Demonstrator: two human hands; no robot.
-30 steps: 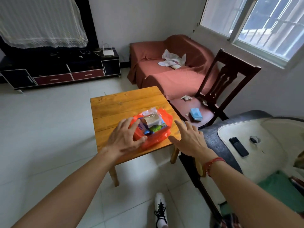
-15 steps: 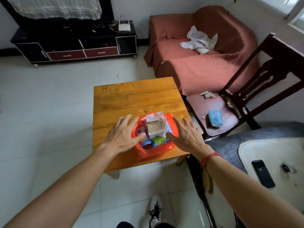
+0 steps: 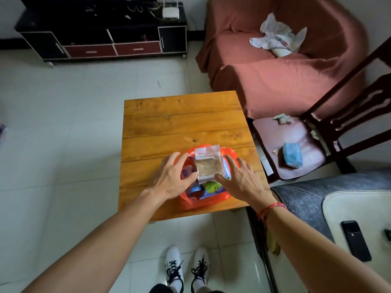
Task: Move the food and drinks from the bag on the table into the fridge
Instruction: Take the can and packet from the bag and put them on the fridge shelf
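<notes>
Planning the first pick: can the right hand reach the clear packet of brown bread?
Probably yes: the clear packet of brown bread lies uncovered, topmost in the orange plastic bag, the right hand beside it.

No legible text or labels

- A wooden plank desk is standing on the pale tiled floor.
- An orange plastic bag is sitting on the desk's near right part.
</notes>
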